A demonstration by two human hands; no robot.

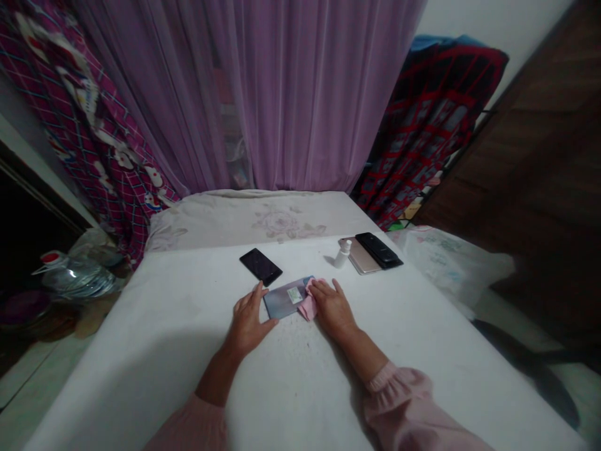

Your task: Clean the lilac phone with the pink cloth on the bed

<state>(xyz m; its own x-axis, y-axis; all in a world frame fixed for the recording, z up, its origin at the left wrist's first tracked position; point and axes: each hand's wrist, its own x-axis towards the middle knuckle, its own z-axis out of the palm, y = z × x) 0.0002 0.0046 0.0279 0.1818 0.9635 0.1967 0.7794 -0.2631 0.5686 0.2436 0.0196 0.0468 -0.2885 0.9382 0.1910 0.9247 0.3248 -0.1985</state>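
A blue-grey phone (280, 300) with a pale sticker on its back lies face down on the white table. My left hand (248, 321) grips its left end between thumb and fingers. At the phone's right end, my right hand (332, 308) is closed on a pink cloth (307, 307) that is pressed against the phone. Just beyond my left hand lies a black phone (261, 265) with its dark screen up. A small white spray bottle (342, 255) stands upright beyond my right hand.
Right of the bottle lie a gold phone (360, 255) and black phones (379, 249), close together. A floral cloth (277, 219) covers the table's far part, before purple curtains. A plastic bag (451, 263) is past the right edge; a large water bottle (77, 275) is at left.
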